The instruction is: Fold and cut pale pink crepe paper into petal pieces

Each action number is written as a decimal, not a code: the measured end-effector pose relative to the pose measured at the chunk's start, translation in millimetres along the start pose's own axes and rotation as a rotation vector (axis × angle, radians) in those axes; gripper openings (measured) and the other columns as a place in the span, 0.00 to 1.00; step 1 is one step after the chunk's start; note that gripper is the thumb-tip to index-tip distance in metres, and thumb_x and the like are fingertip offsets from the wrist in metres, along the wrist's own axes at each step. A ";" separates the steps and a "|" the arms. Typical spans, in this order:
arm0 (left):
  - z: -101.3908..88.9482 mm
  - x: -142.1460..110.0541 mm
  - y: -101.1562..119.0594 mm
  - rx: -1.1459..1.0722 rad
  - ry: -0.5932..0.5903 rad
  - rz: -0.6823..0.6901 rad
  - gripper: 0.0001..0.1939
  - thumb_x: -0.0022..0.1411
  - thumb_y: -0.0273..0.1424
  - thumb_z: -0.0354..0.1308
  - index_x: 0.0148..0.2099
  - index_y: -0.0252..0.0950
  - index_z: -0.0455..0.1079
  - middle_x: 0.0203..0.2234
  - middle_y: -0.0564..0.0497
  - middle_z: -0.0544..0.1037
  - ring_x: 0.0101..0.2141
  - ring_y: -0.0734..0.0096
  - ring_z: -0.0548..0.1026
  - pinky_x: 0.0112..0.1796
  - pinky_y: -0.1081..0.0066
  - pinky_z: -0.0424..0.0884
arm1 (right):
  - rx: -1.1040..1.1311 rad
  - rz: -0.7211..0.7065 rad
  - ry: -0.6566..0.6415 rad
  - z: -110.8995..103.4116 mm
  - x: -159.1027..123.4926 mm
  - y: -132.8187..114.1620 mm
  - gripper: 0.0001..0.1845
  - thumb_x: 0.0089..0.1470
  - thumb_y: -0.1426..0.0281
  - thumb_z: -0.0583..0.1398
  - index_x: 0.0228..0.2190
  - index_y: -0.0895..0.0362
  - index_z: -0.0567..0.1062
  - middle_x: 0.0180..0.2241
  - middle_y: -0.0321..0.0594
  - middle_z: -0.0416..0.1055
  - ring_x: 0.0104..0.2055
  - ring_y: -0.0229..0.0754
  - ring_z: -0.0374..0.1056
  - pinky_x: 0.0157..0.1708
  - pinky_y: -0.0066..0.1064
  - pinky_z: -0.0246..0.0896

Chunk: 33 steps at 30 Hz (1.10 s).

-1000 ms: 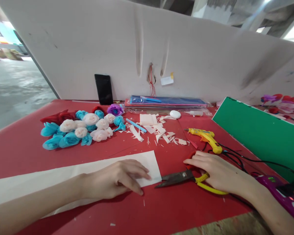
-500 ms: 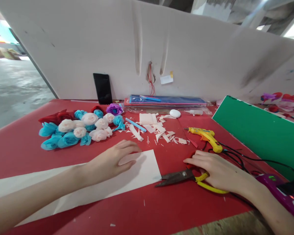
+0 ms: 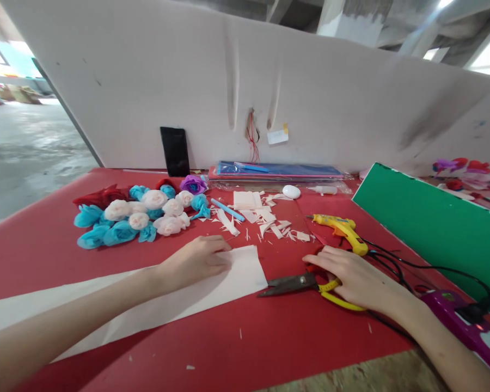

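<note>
A long white strip of paper or thin fabric [image 3: 245, 272] runs from the left edge to the middle of the table. My left hand [image 3: 204, 258] is on it near its right end, fingers and thumb closed together at the strip's upper edge. Scissors [image 3: 296, 284] with dark, slightly parted blades and red and yellow handles are in my right hand [image 3: 347, 275], its fingers through and over the handles. The blade tips are at the strip's right end. Part of the red handle is hidden under my fingers.
Behind lie blue, white, red and purple fabric flowers [image 3: 147, 212], pale scraps [image 3: 265, 218], a blue pen [image 3: 227, 209] and a white oval object [image 3: 291, 191]. To the right are a yellow glue gun [image 3: 343, 228], black cables, a purple power strip [image 3: 453, 321] and a green board [image 3: 428, 234].
My left hand's fingers have closed from a spread pose onto the strip. My right hand and the scissors stay at the strip's end. The whole view has shifted slightly.
</note>
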<state>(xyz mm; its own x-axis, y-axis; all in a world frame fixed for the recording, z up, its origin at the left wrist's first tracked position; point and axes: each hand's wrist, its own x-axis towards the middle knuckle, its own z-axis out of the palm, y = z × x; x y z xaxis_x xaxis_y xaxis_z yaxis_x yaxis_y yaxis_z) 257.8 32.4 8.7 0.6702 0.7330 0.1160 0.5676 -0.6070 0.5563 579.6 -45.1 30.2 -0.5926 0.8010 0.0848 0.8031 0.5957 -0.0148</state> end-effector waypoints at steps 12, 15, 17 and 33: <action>3.4 -2.4 -5.4 0.033 0.098 0.033 0.09 0.60 0.31 0.47 0.32 0.36 0.67 0.28 0.52 0.75 0.29 0.69 0.73 0.32 0.72 0.68 | 0.012 -0.081 0.072 3.3 -3.1 1.0 0.40 0.34 0.87 0.47 0.51 0.61 0.71 0.47 0.49 0.73 0.52 0.45 0.67 0.49 0.34 0.66; 4.4 -2.0 -7.6 0.039 0.104 0.035 0.09 0.60 0.31 0.48 0.33 0.35 0.67 0.28 0.52 0.75 0.30 0.69 0.73 0.32 0.73 0.68 | -0.016 -0.045 0.011 0.7 -3.2 -5.0 0.42 0.31 0.87 0.48 0.52 0.61 0.70 0.52 0.49 0.69 0.58 0.45 0.61 0.52 0.34 0.62; 4.9 -1.7 -8.0 0.046 0.107 0.039 0.08 0.60 0.31 0.48 0.33 0.35 0.68 0.29 0.52 0.75 0.30 0.69 0.74 0.32 0.74 0.68 | -0.035 -0.016 -0.034 -0.6 -2.0 -9.7 0.43 0.32 0.86 0.49 0.54 0.62 0.68 0.54 0.50 0.67 0.59 0.47 0.59 0.53 0.35 0.61; 9.1 -9.1 -0.2 0.241 0.045 0.165 0.21 0.61 0.36 0.51 0.53 0.32 0.62 0.42 0.42 0.74 0.42 0.57 0.72 0.45 0.61 0.66 | -0.054 -0.059 0.004 6.1 15.9 -26.3 0.36 0.37 0.83 0.50 0.52 0.65 0.70 0.48 0.54 0.72 0.49 0.53 0.67 0.49 0.47 0.65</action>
<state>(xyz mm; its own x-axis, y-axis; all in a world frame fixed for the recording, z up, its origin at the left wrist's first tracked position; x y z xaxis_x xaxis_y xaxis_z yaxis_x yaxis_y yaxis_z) 255.9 23.0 0.1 0.7437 0.6284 0.2282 0.5538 -0.7702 0.3164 548.6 -47.7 25.8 -0.6386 0.7645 0.0884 0.7692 0.6374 0.0439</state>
